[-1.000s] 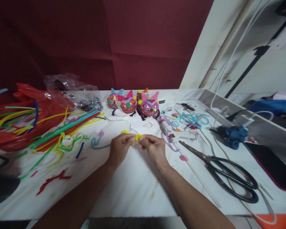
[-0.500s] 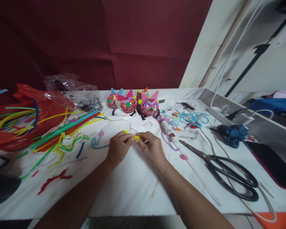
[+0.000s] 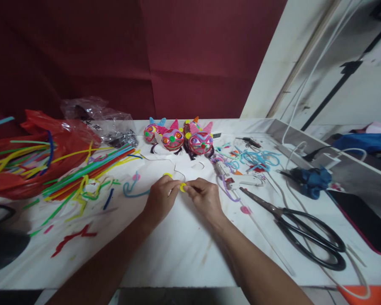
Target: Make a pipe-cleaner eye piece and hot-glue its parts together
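Between the fingertips of both hands is a small yellow coil (image 3: 183,187). My left hand (image 3: 162,197) pinches its left side and my right hand (image 3: 205,195) pinches its right side, low over the white table. Another yellow round piece (image 3: 167,175) lies just beyond my left hand. A blue fuzzy stem (image 3: 136,194) curls to the left of that hand. Behind the hands, colourful animal heads (image 3: 172,139) with pointed ears stand in a group, with white paper (image 3: 190,167) in front of them.
Bundled fuzzy stems (image 3: 92,171) and a red plastic bag (image 3: 66,135) lie at the left. At the right are a glue gun (image 3: 241,180), large black-handled scissors (image 3: 307,231), cables, a blue cloth item (image 3: 314,180) and a dark phone (image 3: 362,220). A red stem piece (image 3: 74,239) lies front left.
The yellow coil has turned, so its round face now shows between my fingertips. Both hands remain pinched around it, and the whole view has shifted slightly.
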`<state>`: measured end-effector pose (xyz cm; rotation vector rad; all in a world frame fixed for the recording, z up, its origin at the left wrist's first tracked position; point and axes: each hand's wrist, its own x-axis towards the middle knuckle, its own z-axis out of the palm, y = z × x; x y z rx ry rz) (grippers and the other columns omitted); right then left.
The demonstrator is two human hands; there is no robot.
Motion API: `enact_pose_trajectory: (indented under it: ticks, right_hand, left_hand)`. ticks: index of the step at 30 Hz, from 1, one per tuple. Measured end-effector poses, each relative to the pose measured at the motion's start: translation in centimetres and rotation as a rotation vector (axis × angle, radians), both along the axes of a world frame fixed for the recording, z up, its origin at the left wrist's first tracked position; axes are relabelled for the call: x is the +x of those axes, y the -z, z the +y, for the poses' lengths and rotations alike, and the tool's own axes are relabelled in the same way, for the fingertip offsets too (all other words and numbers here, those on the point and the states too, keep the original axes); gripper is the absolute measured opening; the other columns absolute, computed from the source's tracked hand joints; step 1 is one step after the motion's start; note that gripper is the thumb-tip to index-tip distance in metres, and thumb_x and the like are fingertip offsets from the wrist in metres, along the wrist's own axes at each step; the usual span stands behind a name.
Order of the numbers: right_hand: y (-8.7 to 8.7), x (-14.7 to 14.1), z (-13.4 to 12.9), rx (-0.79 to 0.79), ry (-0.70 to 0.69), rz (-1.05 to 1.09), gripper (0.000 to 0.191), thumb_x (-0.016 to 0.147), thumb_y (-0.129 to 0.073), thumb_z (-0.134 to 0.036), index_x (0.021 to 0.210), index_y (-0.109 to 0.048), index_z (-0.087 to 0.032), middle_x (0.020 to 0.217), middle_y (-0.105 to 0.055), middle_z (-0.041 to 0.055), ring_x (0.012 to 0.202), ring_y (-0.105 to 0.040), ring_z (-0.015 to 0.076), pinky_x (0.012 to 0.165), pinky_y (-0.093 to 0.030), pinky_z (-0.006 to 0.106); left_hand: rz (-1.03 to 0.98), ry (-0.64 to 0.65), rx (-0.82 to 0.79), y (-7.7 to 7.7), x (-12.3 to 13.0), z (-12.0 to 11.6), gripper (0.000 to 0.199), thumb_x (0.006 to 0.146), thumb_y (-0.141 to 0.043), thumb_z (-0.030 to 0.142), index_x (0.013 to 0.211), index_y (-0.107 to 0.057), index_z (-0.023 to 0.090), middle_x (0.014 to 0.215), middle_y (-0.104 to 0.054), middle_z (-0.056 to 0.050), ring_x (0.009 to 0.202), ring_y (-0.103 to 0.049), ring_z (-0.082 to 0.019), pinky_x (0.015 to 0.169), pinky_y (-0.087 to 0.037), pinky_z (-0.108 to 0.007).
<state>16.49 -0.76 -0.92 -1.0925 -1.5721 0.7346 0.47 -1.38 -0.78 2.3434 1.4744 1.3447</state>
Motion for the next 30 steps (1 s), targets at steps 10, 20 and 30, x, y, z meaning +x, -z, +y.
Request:
enact_pose_trajectory:
  ticks: [10, 20, 30]
  right_hand:
    - [0.6, -0.7, -0.2, -0.115, 0.02, 0.218, 0.015, 0.076, -0.068, -0.03, 0.074, -0.079, -0.02, 0.064, -0.064, 0.0016, 0.052, -0.054, 0.0135, 0.05, -0.044, 0.026]
    - [0.9, -0.6, 0.0, -0.094, 0.072, 0.205, 0.017, 0.077, -0.069, -0.032, 0.077, -0.08, -0.019, 0.066, -0.066, 0.0025, 0.053, -0.057, 0.0142, 0.049, -0.046, 0.027]
    - [0.7, -0.9, -0.1, -0.13, 0.098, 0.336, 0.018, 0.074, -0.071, -0.033, 0.074, -0.079, -0.017, 0.063, -0.066, 0.0019, 0.046, -0.054, 0.0125, 0.046, -0.046, 0.027]
  left_hand:
    - [-0.432, -0.047, -0.367, 0.2, 1.0, 0.3, 0.02, 0.082, -0.059, 0.026, 0.084, -0.077, 0.018, 0.071, -0.072, -0.001, 0.065, -0.065, -0.015, 0.06, -0.049, -0.023]
    - [-0.401, -0.063, -0.309, 0.2, 0.9, 0.3, 0.018, 0.075, -0.063, 0.021, 0.083, -0.079, 0.021, 0.082, -0.079, -0.003, 0.072, -0.071, -0.017, 0.068, -0.055, -0.026]
    - [-0.667, -0.044, -0.458, 0.3, 1.8, 0.0, 0.021, 0.072, -0.065, 0.026, 0.085, -0.081, 0.019, 0.068, -0.076, -0.002, 0.059, -0.066, -0.015, 0.054, -0.051, -0.022]
